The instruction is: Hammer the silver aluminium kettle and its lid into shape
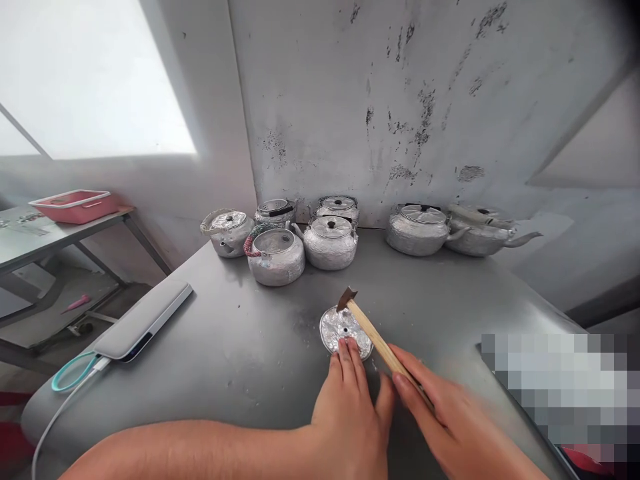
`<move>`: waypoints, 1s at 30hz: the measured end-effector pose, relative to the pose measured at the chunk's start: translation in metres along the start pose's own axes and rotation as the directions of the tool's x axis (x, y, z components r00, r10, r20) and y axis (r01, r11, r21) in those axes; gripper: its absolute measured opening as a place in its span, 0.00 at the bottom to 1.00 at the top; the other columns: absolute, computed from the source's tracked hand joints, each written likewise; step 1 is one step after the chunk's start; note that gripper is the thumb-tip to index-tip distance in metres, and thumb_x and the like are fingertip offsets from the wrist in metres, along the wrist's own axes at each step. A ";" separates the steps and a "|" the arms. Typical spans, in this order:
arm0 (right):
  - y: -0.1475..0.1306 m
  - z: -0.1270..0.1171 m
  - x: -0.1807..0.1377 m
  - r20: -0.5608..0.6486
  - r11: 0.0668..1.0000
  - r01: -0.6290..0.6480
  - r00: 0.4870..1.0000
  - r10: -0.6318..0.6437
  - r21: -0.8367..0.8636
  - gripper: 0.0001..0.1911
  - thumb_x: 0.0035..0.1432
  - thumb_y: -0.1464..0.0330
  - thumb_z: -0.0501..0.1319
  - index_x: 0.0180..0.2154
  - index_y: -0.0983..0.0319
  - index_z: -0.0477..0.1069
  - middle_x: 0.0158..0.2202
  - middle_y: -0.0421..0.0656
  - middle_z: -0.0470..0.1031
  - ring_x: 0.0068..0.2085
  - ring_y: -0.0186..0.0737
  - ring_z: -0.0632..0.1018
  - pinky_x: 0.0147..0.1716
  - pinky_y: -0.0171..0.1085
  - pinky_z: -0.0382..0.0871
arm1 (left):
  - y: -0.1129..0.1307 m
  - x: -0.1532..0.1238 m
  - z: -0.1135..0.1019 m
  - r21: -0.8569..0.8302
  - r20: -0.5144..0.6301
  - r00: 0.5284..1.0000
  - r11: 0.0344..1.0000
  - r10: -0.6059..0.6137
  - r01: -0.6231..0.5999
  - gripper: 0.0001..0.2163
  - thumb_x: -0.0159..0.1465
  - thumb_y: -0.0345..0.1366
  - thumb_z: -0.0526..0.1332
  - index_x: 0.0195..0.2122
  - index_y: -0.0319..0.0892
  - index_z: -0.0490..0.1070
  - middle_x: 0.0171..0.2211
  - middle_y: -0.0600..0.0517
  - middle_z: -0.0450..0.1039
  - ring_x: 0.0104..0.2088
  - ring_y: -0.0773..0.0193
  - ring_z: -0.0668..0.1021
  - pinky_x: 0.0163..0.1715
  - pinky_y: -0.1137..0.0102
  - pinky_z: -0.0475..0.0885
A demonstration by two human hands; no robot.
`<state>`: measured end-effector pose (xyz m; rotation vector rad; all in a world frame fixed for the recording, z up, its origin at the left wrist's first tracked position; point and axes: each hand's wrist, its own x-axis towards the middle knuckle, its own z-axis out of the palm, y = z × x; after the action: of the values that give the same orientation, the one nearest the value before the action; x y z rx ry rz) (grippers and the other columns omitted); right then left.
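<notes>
On the grey table lies a round, crinkled silver kettle lid (331,328) with a small dark hole at its centre. The outstretched fingers of my left hand (350,400) press flat on its near side. My right hand (445,413) is closed around the wooden handle of a small hammer (373,331). Its rusty metal head is over the lid's far edge; whether it touches the lid I cannot tell. Beyond, a lidless kettle (277,263) with a colourful wrapped handle stands beside a lidded kettle (331,248).
Several more dented kettles (417,235) line the wall side of the table (240,347). A power bank (145,320) with a white cable lies at the left edge. Farther left, a pink basket (80,208) sits on another table. A pixelated patch covers the right edge.
</notes>
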<state>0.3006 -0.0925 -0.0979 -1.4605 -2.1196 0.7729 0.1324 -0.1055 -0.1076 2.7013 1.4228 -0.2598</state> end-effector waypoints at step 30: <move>0.002 0.003 0.000 -0.088 0.968 0.167 0.979 -0.185 -0.186 0.25 0.70 0.65 0.49 0.65 0.57 0.66 0.58 0.46 0.78 0.57 0.51 0.80 0.51 0.43 0.80 | -0.011 0.000 -0.015 -0.021 0.036 0.996 0.996 0.086 -0.085 0.29 0.69 0.39 0.56 0.70 0.33 0.57 0.67 0.28 0.57 0.66 0.32 0.64 0.58 0.46 0.67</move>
<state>0.2999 -0.0922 -0.1018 -1.3432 -2.2478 0.4414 0.1250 -0.0974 -0.0922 2.7184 1.2894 -0.2868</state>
